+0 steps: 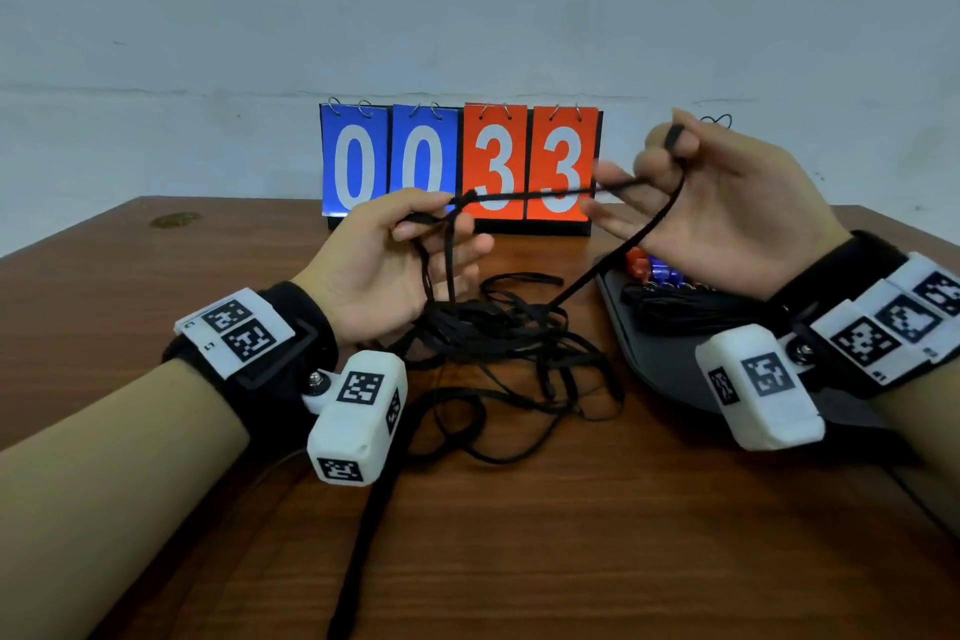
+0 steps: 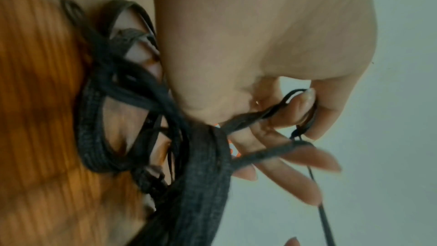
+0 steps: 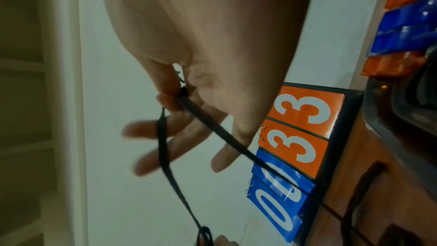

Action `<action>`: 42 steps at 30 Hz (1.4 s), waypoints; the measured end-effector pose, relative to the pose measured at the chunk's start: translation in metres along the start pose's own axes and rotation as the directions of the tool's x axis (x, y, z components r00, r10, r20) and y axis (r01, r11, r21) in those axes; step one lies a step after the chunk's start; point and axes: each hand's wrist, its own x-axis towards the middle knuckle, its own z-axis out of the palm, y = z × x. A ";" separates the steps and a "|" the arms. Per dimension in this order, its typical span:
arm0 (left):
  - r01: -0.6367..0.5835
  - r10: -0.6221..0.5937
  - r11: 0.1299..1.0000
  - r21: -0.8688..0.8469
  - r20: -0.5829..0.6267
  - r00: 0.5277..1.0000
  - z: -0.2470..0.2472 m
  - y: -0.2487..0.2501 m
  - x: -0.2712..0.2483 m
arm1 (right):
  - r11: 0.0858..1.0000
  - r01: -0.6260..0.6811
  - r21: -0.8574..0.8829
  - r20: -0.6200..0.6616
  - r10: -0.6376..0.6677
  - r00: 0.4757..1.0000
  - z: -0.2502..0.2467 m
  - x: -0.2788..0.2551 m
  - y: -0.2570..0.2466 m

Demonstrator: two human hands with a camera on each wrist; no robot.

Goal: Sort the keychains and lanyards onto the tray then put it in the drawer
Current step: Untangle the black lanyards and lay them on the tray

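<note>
Lying tangled on the desk nearest: black lanyards. Pinching one lanyard strand above the heap: left hand, fingers curled round its loops. Gripping the same strand's far end, raised: right hand. Sitting right: dark tray holding keychains. Standing behind: scoreboard reading 0033.

A flip scoreboard reading 0033, two blue cards and two orange-red, stands at the far edge of a wooden table against a pale wall. A small brownish stain marks the table's far left corner.
</note>
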 end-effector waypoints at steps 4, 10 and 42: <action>0.023 -0.021 0.999 -0.035 0.067 0.998 -0.002 0.001 0.002 | 0.968 -0.105 -0.230 -0.058 0.095 0.994 -0.005 0.004 0.000; 0.009 -0.011 1.000 0.015 0.116 0.993 -0.007 0.005 0.004 | 0.600 -0.174 -0.781 -0.192 0.034 0.981 -0.005 0.009 0.011; -0.028 -0.005 0.962 0.272 0.118 0.993 -0.005 0.004 0.007 | 0.918 -0.003 -0.397 0.037 0.019 0.999 0.017 0.001 0.006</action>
